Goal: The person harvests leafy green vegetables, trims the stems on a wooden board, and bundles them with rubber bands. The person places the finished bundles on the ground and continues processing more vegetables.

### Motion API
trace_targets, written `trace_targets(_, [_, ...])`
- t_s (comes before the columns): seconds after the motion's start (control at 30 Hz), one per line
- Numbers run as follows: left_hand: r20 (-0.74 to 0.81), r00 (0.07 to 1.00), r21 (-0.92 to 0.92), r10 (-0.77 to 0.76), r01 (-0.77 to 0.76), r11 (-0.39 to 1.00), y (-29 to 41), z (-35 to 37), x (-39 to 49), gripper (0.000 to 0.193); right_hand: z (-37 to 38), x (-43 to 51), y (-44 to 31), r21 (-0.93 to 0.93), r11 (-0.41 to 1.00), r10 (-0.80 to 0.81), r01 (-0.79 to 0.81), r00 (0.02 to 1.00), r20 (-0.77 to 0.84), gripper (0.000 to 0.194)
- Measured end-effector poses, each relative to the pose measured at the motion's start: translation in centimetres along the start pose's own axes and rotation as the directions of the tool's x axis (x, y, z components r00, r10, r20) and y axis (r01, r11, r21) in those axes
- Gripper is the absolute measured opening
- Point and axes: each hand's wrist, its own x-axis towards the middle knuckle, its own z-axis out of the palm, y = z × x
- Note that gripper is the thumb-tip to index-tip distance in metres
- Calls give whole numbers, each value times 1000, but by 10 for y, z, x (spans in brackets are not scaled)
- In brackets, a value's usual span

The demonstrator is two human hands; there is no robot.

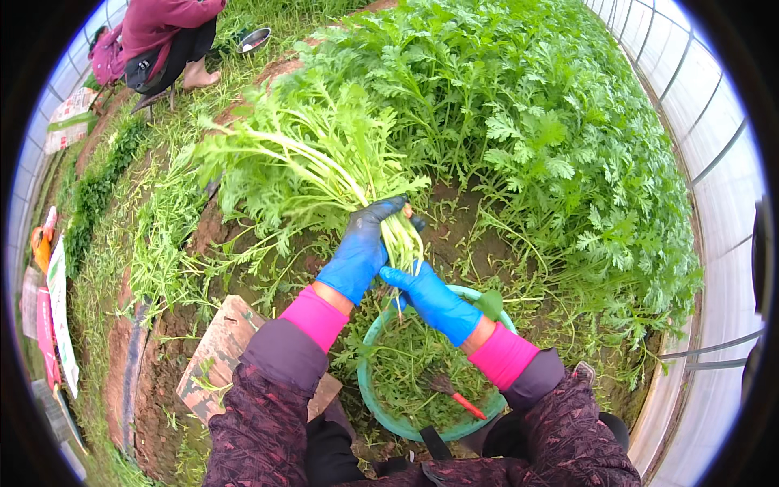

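My left hand (363,246), in a blue glove with dark-stained fingers, grips a bunch of leafy garland chrysanthemum greens (316,164) by its pale stems. The leaves fan out up and to the left. At the lower stem ends, my right hand (435,298), also in a blue glove, has its thumb and fingers around a few stems; some of its fingers are hidden. Below the hands stands a turquoise basin (367,380) holding loose leaves and trimmings. A small tool with a red handle (468,406) and a dark, soil-coloured head rests on those trimmings.
Dense greens (548,134) grow ahead and right, beside the plastic greenhouse wall (709,122). A worn board (222,350) lies left of the basin. Cut greens (161,243) lie farther left. A person (164,36) sits upper left, near a metal bowl (254,40).
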Motion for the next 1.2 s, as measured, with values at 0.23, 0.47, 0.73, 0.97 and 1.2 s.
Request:
trace_targets(0.23, [-157,985,257,-77,116,959,4,-1,-29,19,-3,0,-9,-931,-104,-17,351,935,354,21])
trace_targets(0.47, [-286,958,170,9,41,985,39,22,-24,23,43,-99,-5,-384,125,666,915,209,716,21])
trace_targets(0.73, [481,857,65,183,-243,968,72,6,-49,22,-72,-15,-17,-762,475,26,440,859,512,47])
trace_targets(0.97, [160,976,186,149,-178,966,43,-25,-37,29,-157,127,-11,-966,222,-444,-133,868,-222,68])
trace_targets(1.2, [-94,988,176,123,-105,979,35,-56,-30,27,-201,243,10,-886,461,-372,-53,895,-247,80])
